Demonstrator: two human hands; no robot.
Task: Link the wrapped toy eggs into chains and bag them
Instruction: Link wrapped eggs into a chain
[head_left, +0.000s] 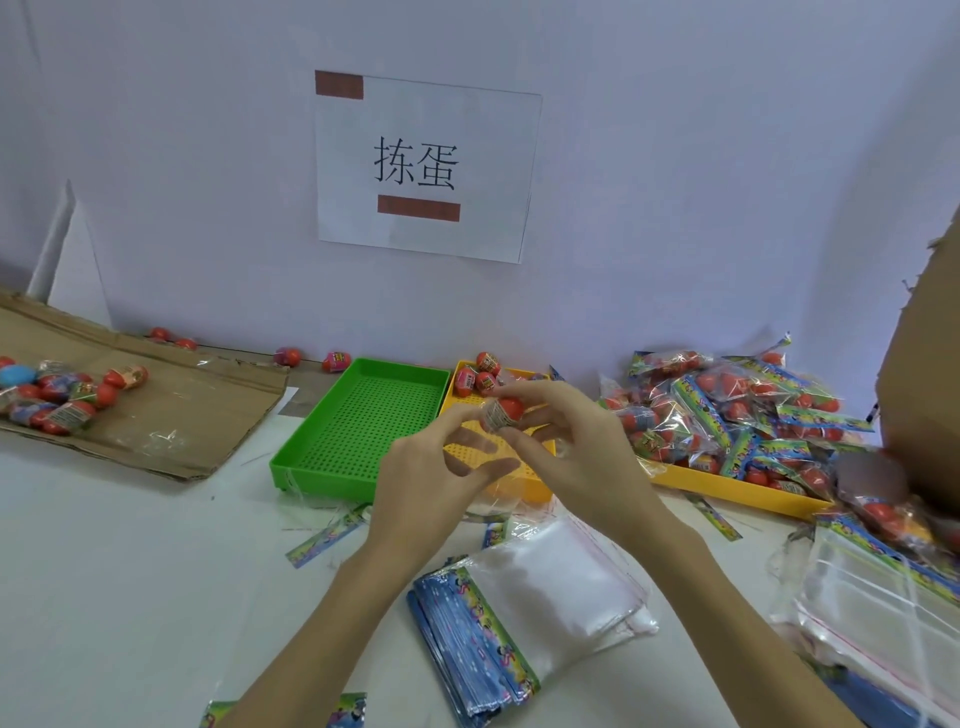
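A red wrapped toy egg is held up over the small yellow tray. My right hand pinches it from the right, and my left hand pinches its wrapper end from the left. A clear film or bag hangs below the hands; I cannot tell what it is. Three more wrapped eggs lie at the back of the yellow tray. A stack of empty bags with printed headers lies on the table under my forearms.
An empty green perforated tray stands left of the yellow one. Bagged eggs pile on a long yellow tray at right. Loose eggs lie on flattened cardboard at left. More empty bags and a cardboard box sit at far right.
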